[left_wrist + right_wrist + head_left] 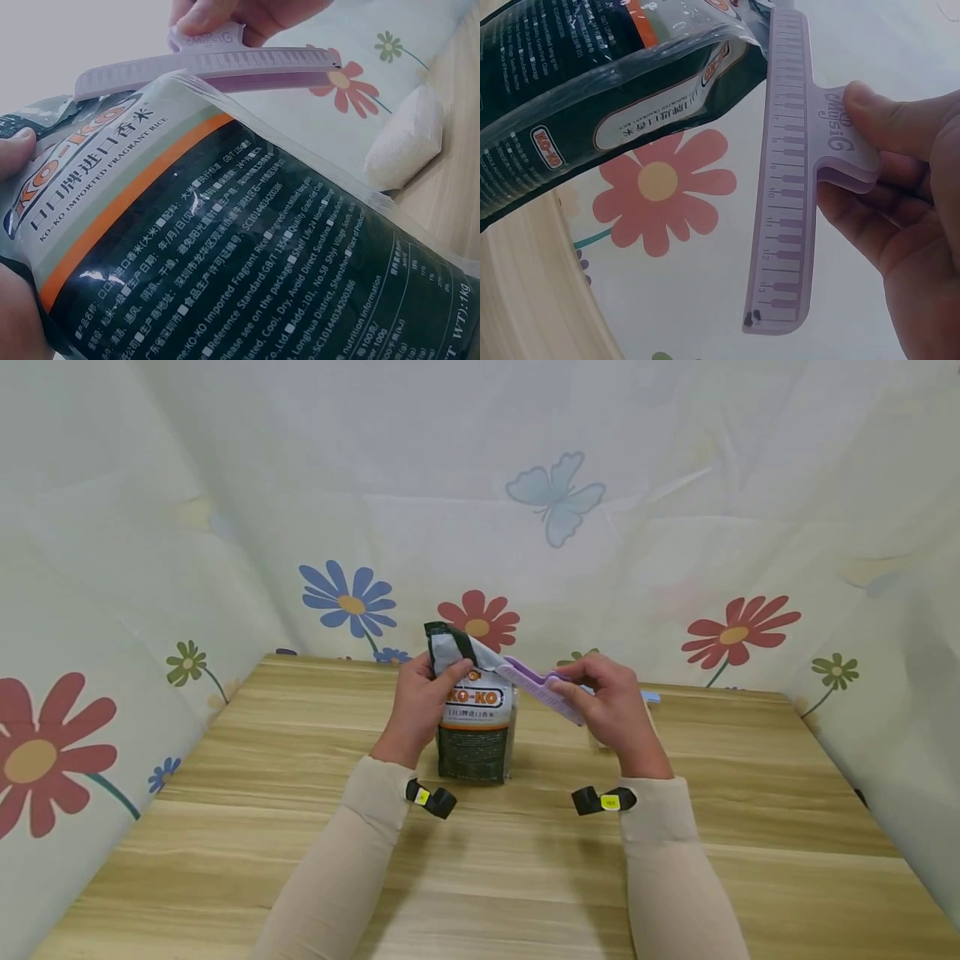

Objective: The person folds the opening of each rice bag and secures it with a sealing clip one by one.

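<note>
A green and white bag of rice (474,735) stands upright on the table, its top folded over to one side. My left hand (417,703) grips the bag's upper left, thumb across the front. With thumb and fingers, my right hand (611,706) pinches the handle of a long purple clip (542,690) printed with piano keys. One end of the clip lies at the bag's top right edge; the other sticks out past it, as the right wrist view shows. Whether the clip's far end has the bag between its bars is hidden.
Behind the right hand, a pale packet (406,141) sits on the wooden table (300,735), partly covered in the head view. A small blue item (651,697) shows beside that hand. A flowered cloth (420,510) hangs around the table's back and sides.
</note>
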`<state>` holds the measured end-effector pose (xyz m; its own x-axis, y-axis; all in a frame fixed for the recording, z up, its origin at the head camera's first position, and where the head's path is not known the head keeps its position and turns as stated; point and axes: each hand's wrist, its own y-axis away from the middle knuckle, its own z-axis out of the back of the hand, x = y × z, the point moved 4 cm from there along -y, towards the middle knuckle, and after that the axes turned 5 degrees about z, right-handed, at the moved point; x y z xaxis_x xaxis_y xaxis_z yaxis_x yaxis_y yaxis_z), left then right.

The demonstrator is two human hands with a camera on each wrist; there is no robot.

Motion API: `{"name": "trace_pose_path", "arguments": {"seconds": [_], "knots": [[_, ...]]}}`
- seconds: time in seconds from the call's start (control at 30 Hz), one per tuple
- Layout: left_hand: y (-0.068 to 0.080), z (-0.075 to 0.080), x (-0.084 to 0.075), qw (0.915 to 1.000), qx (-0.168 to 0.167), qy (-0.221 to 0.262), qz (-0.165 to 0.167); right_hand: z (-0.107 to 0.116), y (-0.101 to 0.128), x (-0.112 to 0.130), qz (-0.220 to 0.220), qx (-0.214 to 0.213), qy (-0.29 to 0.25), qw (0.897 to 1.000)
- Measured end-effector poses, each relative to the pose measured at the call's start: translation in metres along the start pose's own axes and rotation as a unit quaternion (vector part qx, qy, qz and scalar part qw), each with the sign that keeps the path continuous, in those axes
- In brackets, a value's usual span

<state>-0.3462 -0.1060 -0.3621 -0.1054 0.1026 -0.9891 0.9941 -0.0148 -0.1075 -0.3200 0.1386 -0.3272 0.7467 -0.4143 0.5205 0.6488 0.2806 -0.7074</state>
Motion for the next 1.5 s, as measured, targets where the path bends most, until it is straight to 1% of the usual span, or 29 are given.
{"name": "trace_pose_path", "arguments": {"seconds": [0.37,0.63,0.9,1.23,1.5], "knots": [[-0.001,0.0,0.001,1.0,0.006,0.003,0.002,-0.005,-0.004,0.002,0.007,0.005,0.015,1.0],[-0.002,0.0,0.001,1.0,0.007,-0.003,0.006,-0.008,-0.006,0.006,0.012,-0.01,0.01,1.0],[0.001,-0.001,-0.001,0.9999,0.008,-0.008,0.0,-0.011,-0.008,0.009,0.007,-0.025,0.014,1.0],[0.001,-0.003,-0.003,0.9997,0.014,-0.006,-0.018,-0.015,-0.011,0.015,0.026,-0.041,0.029,0.998],[0.002,-0.002,-0.004,0.9998,0.013,-0.018,-0.003,-0.019,-0.012,0.018,0.034,-0.055,0.026,0.998]]}}
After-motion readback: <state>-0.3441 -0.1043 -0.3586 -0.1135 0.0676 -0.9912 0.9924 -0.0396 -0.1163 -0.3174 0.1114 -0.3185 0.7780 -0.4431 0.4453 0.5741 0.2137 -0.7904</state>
